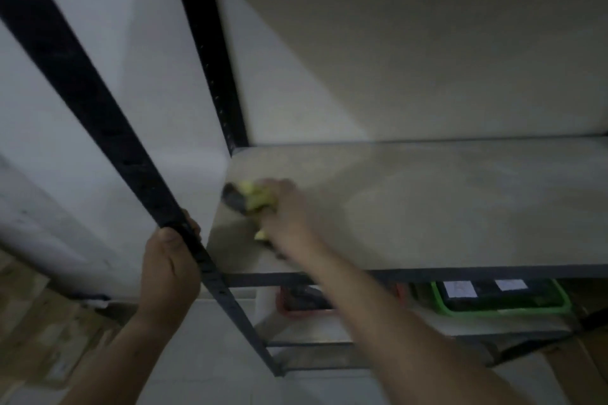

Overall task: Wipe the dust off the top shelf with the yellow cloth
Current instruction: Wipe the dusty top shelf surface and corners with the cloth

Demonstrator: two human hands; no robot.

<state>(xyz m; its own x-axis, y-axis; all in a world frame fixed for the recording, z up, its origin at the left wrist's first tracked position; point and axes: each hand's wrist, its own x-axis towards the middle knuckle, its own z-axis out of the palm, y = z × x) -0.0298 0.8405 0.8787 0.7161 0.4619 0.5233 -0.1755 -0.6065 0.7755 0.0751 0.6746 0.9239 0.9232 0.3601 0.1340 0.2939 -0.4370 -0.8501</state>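
Head view: looking along the pale grey, flat top shelf (460, 207) of a black-framed metal rack. Light is dim and the picture is soft with blur.
Left hand: the left hand (167, 270) is wrapped round the near-left black perforated metal upright (98, 115), with the thumb on the near face and the fingers behind. Judged a steadying grip, for balance during the reach.
Right hand: the right hand (286, 210) is stretched over the near edge onto the shelf's left end. It is palm down, with fingers curled over the bunched yellow cloth (258, 197), pressing it to the board.
Cloth position: on the top shelf, near-left part, just right of the left edge and short of the far black upright (204, 43) at the back-left corner. A dark patch lies at the cloth's left; cannot tell whether it is shadow or fabric.
Why bunched: a wad under the palm takes pressure evenly and gathers dust rather than scattering it (judgement).
Shelf surface: faint paler and duller patches show across the middle and right, too blurred to tell wiped from dusty.
Stage: wiping at the left end; the long right stretch probably remains (judgement).
Below: a lower shelf carries a green plastic tray (506, 311) with dark contents and white labels. A red-rimmed tray (283, 304) sits left of it.
Risk: dust swept off the near edge could land on those trays.
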